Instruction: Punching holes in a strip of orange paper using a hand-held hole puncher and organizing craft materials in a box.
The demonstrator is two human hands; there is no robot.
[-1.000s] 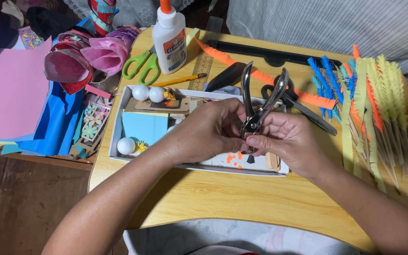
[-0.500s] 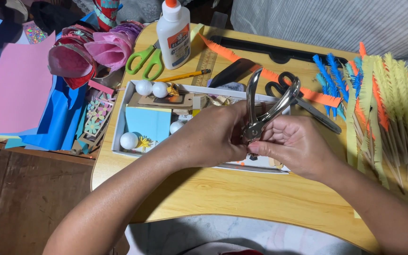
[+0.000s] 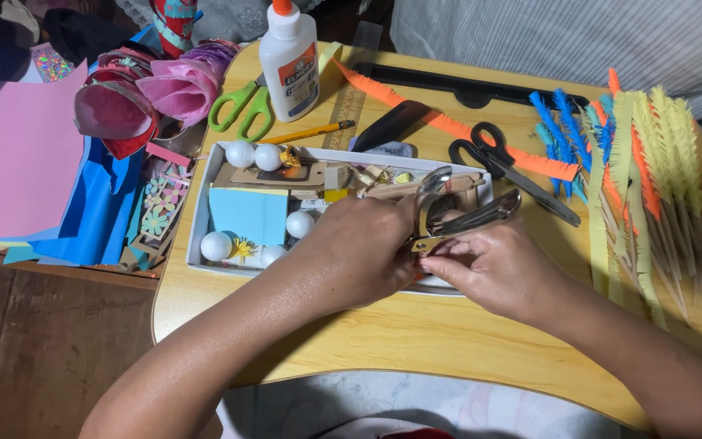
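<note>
Left hand [image 3: 359, 248]: gripping the silver metal hole punch [image 3: 457, 215] at its hinge, frame centre
Right hand [image 3: 493, 268]: pinching the punch's lower end
Under them: white shallow tray [image 3: 205, 203] on light wooden table [image 3: 416, 333]

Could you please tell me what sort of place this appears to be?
Probably a home paper-craft corner: a small wooden lap table with a white glue bottle, green-handled scissors and fringed coloured paper strips.
</note>
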